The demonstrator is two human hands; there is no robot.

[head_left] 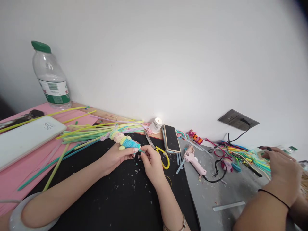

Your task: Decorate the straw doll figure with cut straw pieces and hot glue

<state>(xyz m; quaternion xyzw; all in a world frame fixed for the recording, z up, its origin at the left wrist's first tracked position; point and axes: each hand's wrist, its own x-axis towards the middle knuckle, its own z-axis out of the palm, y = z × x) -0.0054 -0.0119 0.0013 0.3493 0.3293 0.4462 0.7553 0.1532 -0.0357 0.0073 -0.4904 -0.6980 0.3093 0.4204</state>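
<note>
A small pipe-cleaner figure (130,143) in blue, cream and yellow-green lies tilted in my left hand (116,158), whose fingers are closed round its blue lower part. At the figure's lower end, my right hand (152,164) pinches a small teal-green strand of pipe cleaner. The fingertips of both hands almost meet there, hiding the exact grip. Fuzzy pipe cleaners (81,132) in yellow, green and lilac lie behind the left hand. Just beyond the right hand are yellow-handled scissors (163,157).
A pink glue gun (195,163) with a black cord lies right of a phone (171,138). Near the wall stands a paper cup (156,125). A power bank (29,138) and a plastic bottle (51,77) are at left. Another person's hand (281,170) works at right.
</note>
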